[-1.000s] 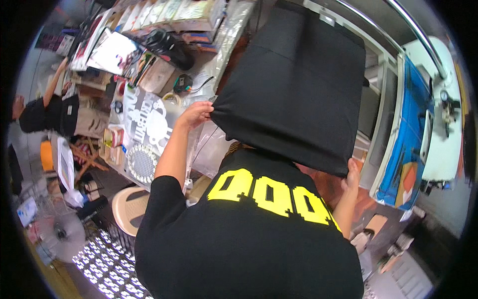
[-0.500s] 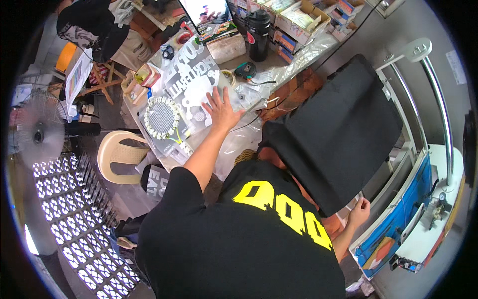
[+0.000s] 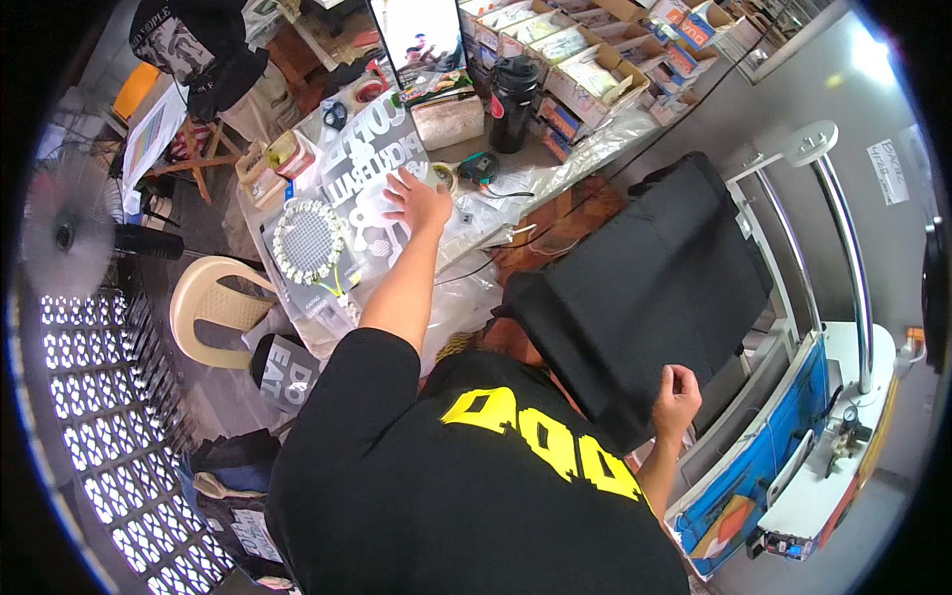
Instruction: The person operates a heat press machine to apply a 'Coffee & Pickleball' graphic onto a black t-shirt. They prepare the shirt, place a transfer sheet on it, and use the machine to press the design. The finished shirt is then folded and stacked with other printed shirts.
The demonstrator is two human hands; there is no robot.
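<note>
My left hand (image 3: 418, 201) reaches over the table with its fingers spread, resting on a clear sheet of white and grey lettering (image 3: 362, 164). Beside it lies a print of a racket (image 3: 309, 242) with a white flowery rim. At the right, a black cloth (image 3: 635, 302) is stretched smooth over a tilted flat board on a metal frame. My right hand (image 3: 676, 399) is raised in front of the cloth's lower right part, fingers curled together. Whether it pinches anything cannot be made out.
A black tumbler (image 3: 514, 104), a tape measure (image 3: 480, 168) and a bright screen (image 3: 421, 45) stand at the table's back, near cardboard boxes (image 3: 595, 74). Left are a beige plastic chair (image 3: 188, 307) and a fan (image 3: 64, 235). A machine with chrome posts (image 3: 848, 248) stands right.
My right hand has left the cloth's lower edge and moved up and left in front of it. My left hand has drawn slightly across the sheet, still spread. The view has shifted.
</note>
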